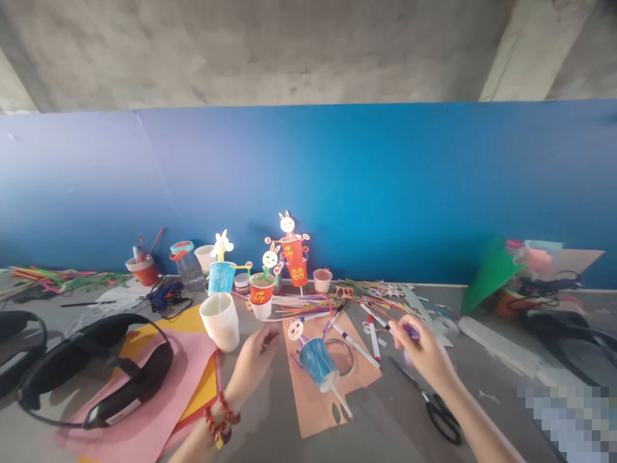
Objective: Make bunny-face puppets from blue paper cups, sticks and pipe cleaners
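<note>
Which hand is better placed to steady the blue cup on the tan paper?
Probably the left hand: nearer the blue cup and looking empty, while the right hand seems to hold something purple.

A craft workspace here, more workshop than home by the look of it! Beyond both hands, the desk (260,444) meets a plain blue partition (385,180), and bare grey concrete (241,51) shows above that. Making supplies everywhere: pink paper (186,370) over to the left of the left hand (258,350), markers (357,346) spread between the hands, black-handled scissors (443,418) just on the near side of the right hand (420,347). And look past the left hand: paper-cup figures (294,260) with rabbit faces, with thin coloured stems (308,302) heaped beside them!
</note>
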`<state>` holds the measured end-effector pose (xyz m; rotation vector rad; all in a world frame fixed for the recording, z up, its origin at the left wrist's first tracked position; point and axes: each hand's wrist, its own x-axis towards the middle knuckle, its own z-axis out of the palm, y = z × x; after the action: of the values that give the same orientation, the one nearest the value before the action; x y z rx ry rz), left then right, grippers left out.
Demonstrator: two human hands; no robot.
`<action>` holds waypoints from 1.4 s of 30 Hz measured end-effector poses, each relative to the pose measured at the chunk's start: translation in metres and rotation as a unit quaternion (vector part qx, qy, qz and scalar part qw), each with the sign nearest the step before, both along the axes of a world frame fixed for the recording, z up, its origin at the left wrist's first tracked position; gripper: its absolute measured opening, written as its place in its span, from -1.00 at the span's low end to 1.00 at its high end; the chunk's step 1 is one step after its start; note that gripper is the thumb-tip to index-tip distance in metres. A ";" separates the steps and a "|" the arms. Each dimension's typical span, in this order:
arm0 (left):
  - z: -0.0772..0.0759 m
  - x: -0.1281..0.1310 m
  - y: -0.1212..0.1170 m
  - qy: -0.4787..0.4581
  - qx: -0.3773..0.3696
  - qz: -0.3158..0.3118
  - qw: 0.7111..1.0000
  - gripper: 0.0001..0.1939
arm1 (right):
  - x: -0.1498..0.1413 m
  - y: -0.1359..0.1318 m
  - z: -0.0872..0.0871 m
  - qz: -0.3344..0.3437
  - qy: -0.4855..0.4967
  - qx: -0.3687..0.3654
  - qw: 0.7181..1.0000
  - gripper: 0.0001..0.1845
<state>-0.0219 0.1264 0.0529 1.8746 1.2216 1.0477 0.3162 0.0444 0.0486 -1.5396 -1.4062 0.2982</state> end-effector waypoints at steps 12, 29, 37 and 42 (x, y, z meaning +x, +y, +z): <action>-0.008 0.018 -0.012 0.137 0.063 -0.096 0.984 -0.82 | 0.044 0.013 -0.071 -0.072 0.009 -0.016 0.997 -0.55; -0.013 0.024 -0.001 0.141 0.010 -0.149 0.979 -0.75 | 0.050 0.027 -0.082 -0.064 0.073 -0.018 0.995 -0.60; -0.012 0.027 -0.004 0.117 -0.021 -0.169 0.978 -0.86 | 0.050 0.026 -0.084 -0.072 0.121 -0.012 0.990 -0.51; -0.003 0.027 -0.006 0.104 -0.011 -0.181 0.978 -0.87 | 0.053 0.014 -0.077 -0.071 0.128 0.020 0.989 -0.29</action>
<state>0.0049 0.1202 0.0499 2.1288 0.9457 0.6533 0.3693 0.0586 -0.0282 -1.5023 -1.0907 0.3651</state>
